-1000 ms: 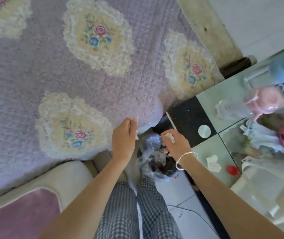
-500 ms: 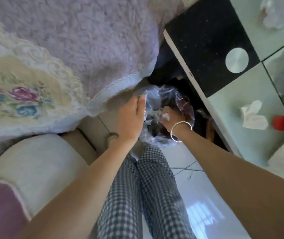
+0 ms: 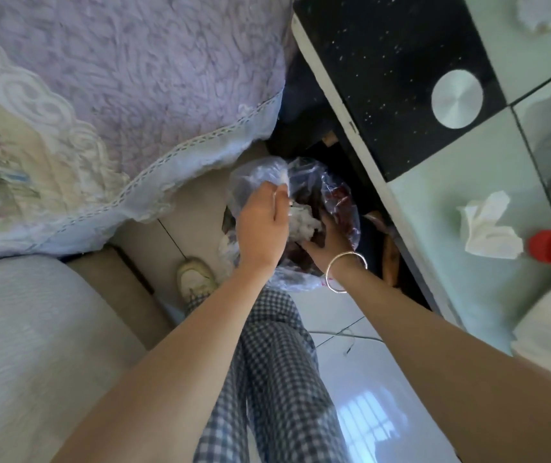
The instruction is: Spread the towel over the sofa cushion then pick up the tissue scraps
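Observation:
The lavender quilted towel point(image 3: 133, 78) with lace flower patches lies spread over the sofa cushion at upper left. A bin lined with a clear plastic bag point(image 3: 341, 195) stands on the floor between sofa and table. My left hand point(image 3: 260, 228) grips the bag's near rim. My right hand point(image 3: 329, 235), with a bangle on the wrist, reaches into the bin, its fingers extended beside a wad of white tissue scraps point(image 3: 304, 223). Another crumpled tissue point(image 3: 488, 228) lies on the glass table at right.
The glass table point(image 3: 434, 202) with its black panel runs along the right; a red cap point(image 3: 549, 245) sits by the tissue there. A pale cushion point(image 3: 33, 345) is at lower left. A shoe point(image 3: 193, 275) and my checked trousers are below the bin.
The view has closed in on the bin. My right hand has gone deeper into the bag, with the tissue now lying loose inside. My left hand has shifted onto the bag's rim.

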Tool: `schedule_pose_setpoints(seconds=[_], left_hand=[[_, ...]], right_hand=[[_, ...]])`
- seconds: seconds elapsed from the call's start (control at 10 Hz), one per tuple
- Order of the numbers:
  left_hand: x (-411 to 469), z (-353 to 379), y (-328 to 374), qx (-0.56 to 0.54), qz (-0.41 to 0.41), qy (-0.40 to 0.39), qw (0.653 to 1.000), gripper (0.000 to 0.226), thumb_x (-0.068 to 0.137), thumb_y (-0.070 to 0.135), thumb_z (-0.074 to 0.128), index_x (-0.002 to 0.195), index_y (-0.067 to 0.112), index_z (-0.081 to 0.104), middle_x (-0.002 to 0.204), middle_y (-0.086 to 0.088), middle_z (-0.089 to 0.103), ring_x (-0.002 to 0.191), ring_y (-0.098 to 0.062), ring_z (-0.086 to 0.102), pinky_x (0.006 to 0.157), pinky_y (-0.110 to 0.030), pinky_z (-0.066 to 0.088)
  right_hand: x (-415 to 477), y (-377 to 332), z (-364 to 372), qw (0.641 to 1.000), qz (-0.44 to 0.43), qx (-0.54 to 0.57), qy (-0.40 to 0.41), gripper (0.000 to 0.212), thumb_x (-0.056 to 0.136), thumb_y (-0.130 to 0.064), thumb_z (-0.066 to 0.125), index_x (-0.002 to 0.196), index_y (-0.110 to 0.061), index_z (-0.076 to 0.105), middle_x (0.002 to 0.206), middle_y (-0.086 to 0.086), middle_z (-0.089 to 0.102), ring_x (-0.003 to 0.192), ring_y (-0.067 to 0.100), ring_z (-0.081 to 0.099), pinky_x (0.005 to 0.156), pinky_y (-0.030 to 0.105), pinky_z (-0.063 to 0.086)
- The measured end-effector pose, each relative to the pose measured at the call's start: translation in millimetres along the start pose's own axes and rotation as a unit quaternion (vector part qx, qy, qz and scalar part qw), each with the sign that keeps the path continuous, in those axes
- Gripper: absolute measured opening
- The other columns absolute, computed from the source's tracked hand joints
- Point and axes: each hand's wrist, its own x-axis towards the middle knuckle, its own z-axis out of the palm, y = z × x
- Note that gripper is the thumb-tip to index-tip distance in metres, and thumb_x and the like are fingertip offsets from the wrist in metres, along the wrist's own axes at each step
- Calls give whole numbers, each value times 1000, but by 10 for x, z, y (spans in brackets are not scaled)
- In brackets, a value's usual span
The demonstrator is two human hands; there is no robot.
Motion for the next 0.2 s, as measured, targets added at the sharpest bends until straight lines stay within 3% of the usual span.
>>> schedule_pose_setpoints(seconds=[0.1, 0.2], left_hand=[[-39, 141, -131, 5, -32, -70, 997, 47, 94, 41, 32, 107, 9, 62, 105, -8, 68, 103, -25, 59, 83, -27, 40], [-81, 218, -231, 18, -54, -127, 990, 62, 87, 54, 30, 127, 12, 52, 134, -9, 54, 129, -24, 43, 108, -39, 35]], right_hand=[[-25, 62, -44, 1000, 16, -6, -8, 68, 89, -13, 53, 147, -14, 17, 154, 8, 27, 141, 26, 29, 117, 37, 26], [-66, 78, -58, 998, 9, 64, -9, 66, 85, -2, 54, 144, -11, 26, 147, 11, 39, 135, 28, 38, 114, 36, 32]])
